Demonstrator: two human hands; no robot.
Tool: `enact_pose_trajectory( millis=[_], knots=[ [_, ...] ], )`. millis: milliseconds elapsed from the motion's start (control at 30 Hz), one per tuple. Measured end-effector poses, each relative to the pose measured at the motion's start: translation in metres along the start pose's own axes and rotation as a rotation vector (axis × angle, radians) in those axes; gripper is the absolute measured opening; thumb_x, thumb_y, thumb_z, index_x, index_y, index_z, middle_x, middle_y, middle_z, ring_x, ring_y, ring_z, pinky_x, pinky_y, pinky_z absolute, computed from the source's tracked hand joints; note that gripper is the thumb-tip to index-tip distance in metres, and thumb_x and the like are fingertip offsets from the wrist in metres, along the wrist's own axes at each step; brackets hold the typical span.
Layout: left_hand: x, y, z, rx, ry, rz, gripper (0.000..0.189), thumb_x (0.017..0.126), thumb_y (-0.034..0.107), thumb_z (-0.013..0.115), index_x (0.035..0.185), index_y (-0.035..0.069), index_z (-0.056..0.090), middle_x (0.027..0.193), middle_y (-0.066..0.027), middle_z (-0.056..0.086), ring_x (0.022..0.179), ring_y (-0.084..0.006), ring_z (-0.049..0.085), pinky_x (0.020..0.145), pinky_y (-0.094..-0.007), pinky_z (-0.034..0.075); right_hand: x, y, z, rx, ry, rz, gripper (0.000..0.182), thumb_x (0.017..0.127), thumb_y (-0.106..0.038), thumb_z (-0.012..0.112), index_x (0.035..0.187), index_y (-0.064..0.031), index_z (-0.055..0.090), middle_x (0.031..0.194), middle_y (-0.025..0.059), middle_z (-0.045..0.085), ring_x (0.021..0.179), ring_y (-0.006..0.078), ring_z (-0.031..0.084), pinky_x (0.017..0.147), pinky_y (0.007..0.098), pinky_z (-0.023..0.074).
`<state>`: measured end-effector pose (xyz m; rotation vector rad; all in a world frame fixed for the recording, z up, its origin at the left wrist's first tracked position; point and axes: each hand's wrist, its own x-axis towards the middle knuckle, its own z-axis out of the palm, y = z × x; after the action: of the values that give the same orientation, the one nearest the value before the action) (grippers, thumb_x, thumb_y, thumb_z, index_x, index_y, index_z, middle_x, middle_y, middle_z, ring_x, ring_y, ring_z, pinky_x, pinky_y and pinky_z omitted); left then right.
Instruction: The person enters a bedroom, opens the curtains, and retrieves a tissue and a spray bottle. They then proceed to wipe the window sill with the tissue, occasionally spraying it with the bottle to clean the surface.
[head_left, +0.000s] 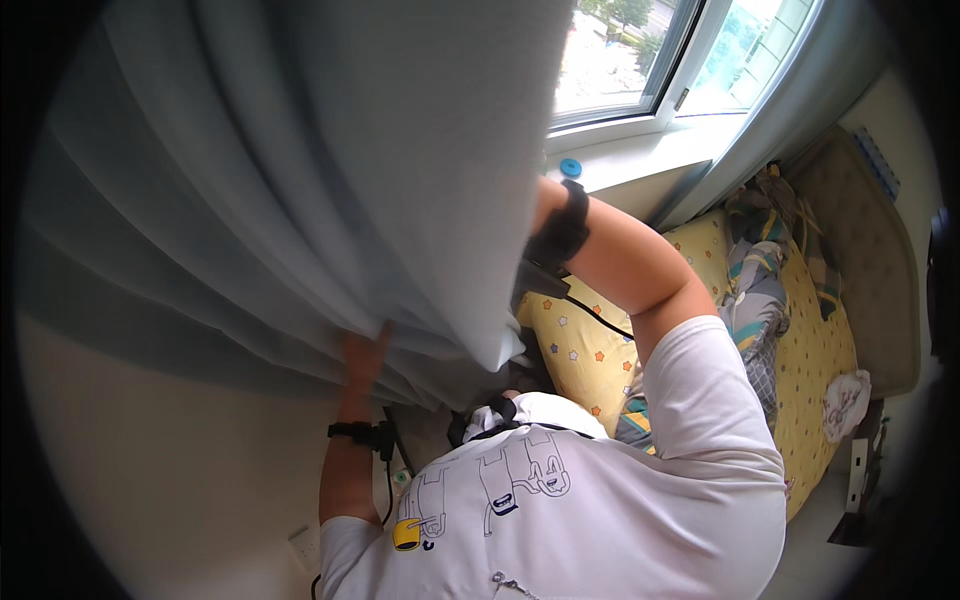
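A long pale grey-blue curtain (420, 187) hangs in folds in front of me and fills the left half of the view. My left hand (365, 351) is against its lower folds on the left, blurred by motion. One finger points up along the cloth, but whether any fabric is gripped is unclear. On the right, my right forearm reaches up behind the curtain's edge, which hides my right hand. A black strap with a device (562, 229) is on that wrist, and a cable runs from it. Another strapped device (367, 436) sits on my left forearm.
Beyond my right arm are a window (664, 112) and its white sill (637, 156), bearing a round blue object (571, 167). A bed with yellow star-patterned bedding (577, 337), a rumpled quilt (754, 300) and a padded headboard (862, 247) lies right. A wall socket (304, 547) is low left.
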<state>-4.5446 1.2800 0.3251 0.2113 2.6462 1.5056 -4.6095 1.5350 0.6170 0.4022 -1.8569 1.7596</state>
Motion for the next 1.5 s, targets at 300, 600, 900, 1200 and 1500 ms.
enact_pose_trajectory(
  millis=[300,600,900,1200,1500],
  knots=[
    [0.016,-0.003,0.112,0.040,-0.280,-0.113,0.059,0.095,0.043,0.058,0.134,-0.001,0.050,0.132,-0.0202,0.056,0.118,-0.0363,0.054,0.096,-0.0447,0.043,-0.117,0.106,-0.171,-0.594,-0.173,0.260,0.056,0.081,-0.026,0.073,0.125,-0.0010,0.049,0.108,0.0217,0.062,0.094,0.0359,0.063,0.082,0.0411,0.0497],
    [0.017,-0.058,0.119,-0.028,-0.093,-0.246,0.038,0.099,0.027,0.049,0.116,-0.006,0.058,0.106,-0.0231,0.064,0.091,-0.0342,0.060,0.083,-0.0447,0.047,-0.162,0.105,-0.273,-0.875,-0.055,0.472,0.021,0.083,-0.007,0.064,0.102,0.0031,0.064,0.090,0.0183,0.070,0.083,0.0275,0.068,0.074,0.0346,0.0514],
    [0.027,-0.057,0.029,-0.183,0.113,-0.144,0.029,0.100,0.017,0.048,0.115,-0.005,0.060,0.098,-0.0143,0.064,0.088,-0.0203,0.055,0.081,-0.0319,0.043,-0.152,0.005,-0.195,-0.542,-0.051,0.413,0.025,0.086,-0.010,0.062,0.106,0.0048,0.061,0.088,0.0166,0.068,0.081,0.0224,0.064,0.075,0.0341,0.0493],
    [-0.004,-0.006,-0.098,0.323,0.375,0.110,0.033,0.097,0.012,0.049,0.124,-0.005,0.058,0.111,-0.0207,0.065,0.096,-0.0294,0.062,0.088,-0.0364,0.047,-0.131,-0.031,-0.133,-0.309,0.064,0.296,0.024,0.084,-0.008,0.068,0.105,0.0031,0.066,0.089,0.0054,0.068,0.081,0.0126,0.061,0.074,0.0272,0.0479],
    [-0.015,-0.035,-0.140,0.184,0.483,0.046,0.031,0.096,0.005,0.044,0.119,-0.006,0.060,0.105,-0.0152,0.065,0.088,-0.0246,0.060,0.084,-0.0346,0.047,-0.156,0.040,-0.074,-0.629,-0.015,0.307,0.031,0.087,-0.024,0.064,0.105,0.0004,0.063,0.096,0.0229,0.067,0.092,0.0409,0.062,0.080,0.0422,0.0490]
  ],
)
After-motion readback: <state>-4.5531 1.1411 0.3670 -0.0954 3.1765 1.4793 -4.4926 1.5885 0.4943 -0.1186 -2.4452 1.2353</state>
